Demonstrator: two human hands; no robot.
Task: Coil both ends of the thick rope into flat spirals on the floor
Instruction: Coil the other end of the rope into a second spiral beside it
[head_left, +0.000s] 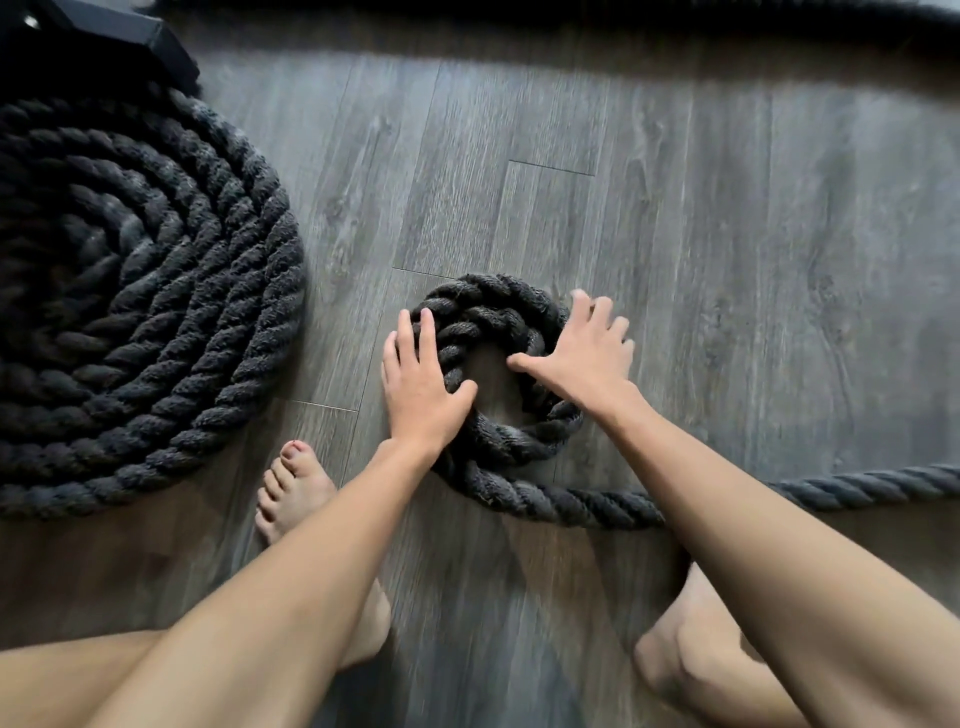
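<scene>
The small coil (488, 312) of thick black rope lies on the grey plank floor (675, 208), held between both palms. The left hand (423, 384) lies flat over its left side, fingers straight and thumb pointing into the open centre. The right hand (582, 353) presses the right side with fingers spread. Neither hand curls round the rope. The rope's tail (857, 486) passes under the right forearm and runs off right. A large flat spiral (130, 291) nearby is cut off at the left edge — blur softens the right fingertips (582, 299).
</scene>
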